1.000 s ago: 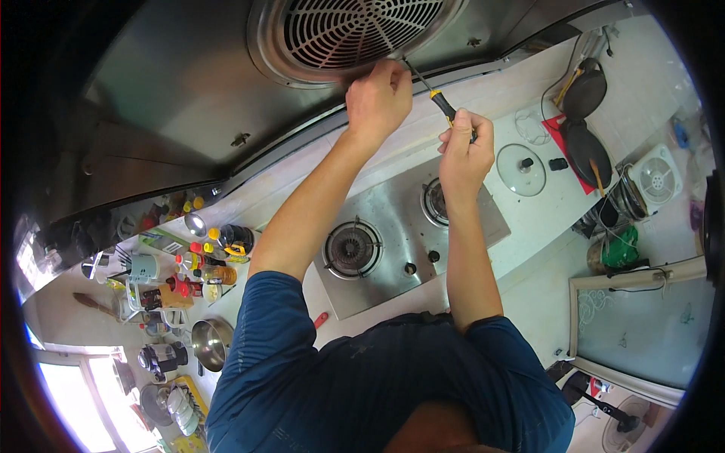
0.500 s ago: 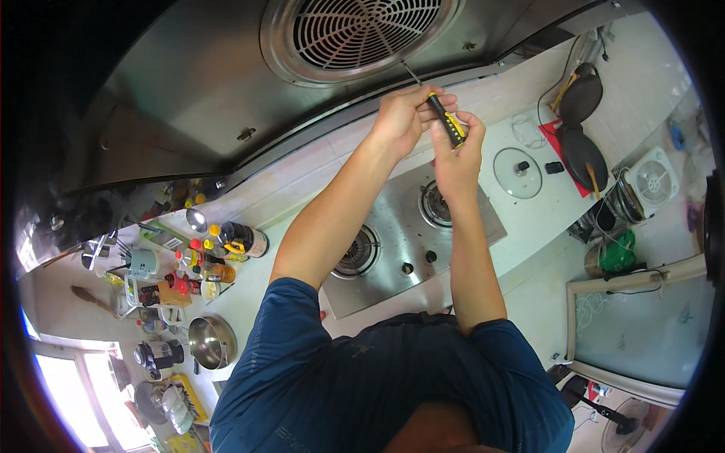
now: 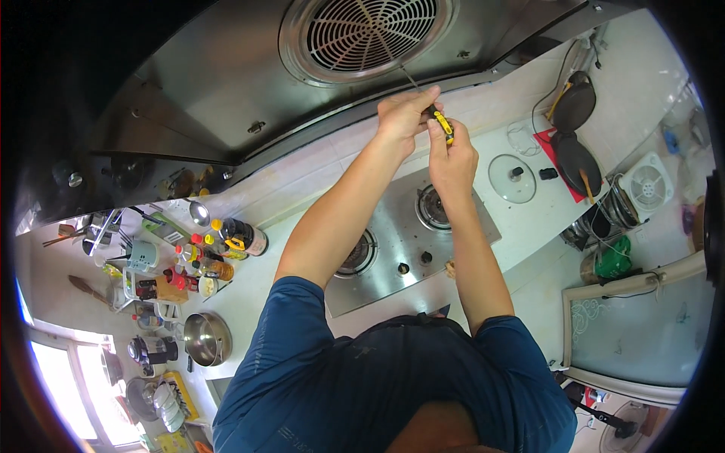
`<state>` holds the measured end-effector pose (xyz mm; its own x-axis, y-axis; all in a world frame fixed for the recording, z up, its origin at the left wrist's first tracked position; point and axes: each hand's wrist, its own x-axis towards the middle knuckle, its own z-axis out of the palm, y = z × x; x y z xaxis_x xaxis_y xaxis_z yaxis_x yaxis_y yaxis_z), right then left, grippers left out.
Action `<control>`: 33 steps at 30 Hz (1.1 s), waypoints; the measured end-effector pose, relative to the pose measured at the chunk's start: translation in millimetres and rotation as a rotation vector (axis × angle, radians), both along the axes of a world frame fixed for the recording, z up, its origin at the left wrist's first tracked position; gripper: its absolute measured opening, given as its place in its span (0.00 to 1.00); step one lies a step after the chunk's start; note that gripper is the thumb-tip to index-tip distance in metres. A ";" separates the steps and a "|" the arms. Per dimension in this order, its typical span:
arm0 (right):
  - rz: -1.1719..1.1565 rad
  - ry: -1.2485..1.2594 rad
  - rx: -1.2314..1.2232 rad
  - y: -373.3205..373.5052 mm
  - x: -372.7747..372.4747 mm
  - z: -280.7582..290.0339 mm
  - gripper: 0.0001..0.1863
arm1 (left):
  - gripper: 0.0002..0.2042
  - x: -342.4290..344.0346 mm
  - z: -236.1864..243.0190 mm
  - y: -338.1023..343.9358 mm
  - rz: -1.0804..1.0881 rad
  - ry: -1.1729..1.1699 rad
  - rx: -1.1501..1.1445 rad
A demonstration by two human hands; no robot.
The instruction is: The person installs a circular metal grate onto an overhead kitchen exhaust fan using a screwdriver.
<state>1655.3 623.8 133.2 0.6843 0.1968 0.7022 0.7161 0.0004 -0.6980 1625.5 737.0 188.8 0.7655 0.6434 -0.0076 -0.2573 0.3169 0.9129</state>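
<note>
Both hands hold a screwdriver (image 3: 444, 128) with a black and yellow handle. My left hand (image 3: 408, 115) is closed around the front of the handle and the base of the shaft. Around the rear end of the handle, the fingers of my right hand (image 3: 452, 158) are closed. The thin shaft points up and away, its tip at the lower rim of the round metal fan grille (image 3: 371, 34) in the range hood (image 3: 219, 83). Whether a screw sits under the tip is too small to tell.
Below my arms is a steel gas hob (image 3: 400, 241) with two burners. To its right lie a glass lid (image 3: 513, 179) and a dark round pan (image 3: 576, 162). Bottles (image 3: 240, 237) and a steel pot (image 3: 207, 340) stand on the left counter. The hood's front edge runs just beyond my hands.
My right hand has shifted slightly left and now covers more of the handle. The screwdriver tip stays at the grille rim. The whole view has shifted slightly.
</note>
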 end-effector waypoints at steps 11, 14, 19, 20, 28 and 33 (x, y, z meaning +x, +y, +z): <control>0.079 0.096 0.003 -11.2 4.1 8.3 0.24 | 0.15 0.5 -4.3 -0.3 -0.024 -0.041 -0.085; 0.231 0.334 -0.139 -14.7 10.5 15.0 0.24 | 0.15 0.2 -4.1 1.1 0.055 -0.013 -0.031; 0.626 0.955 -0.001 -22.7 19.1 22.0 0.25 | 0.15 -5.5 -5.7 8.3 -0.066 -0.101 -0.207; 0.468 0.765 -0.011 -19.8 13.7 23.5 0.25 | 0.15 -3.5 -5.7 8.6 -0.034 -0.100 -0.154; 0.718 0.924 0.123 -20.6 23.7 15.5 0.25 | 0.13 -0.3 -0.7 1.8 0.066 0.009 -0.088; 0.423 0.627 -0.048 -20.0 8.0 25.5 0.21 | 0.12 -2.2 -8.0 10.1 -0.023 -0.095 -0.103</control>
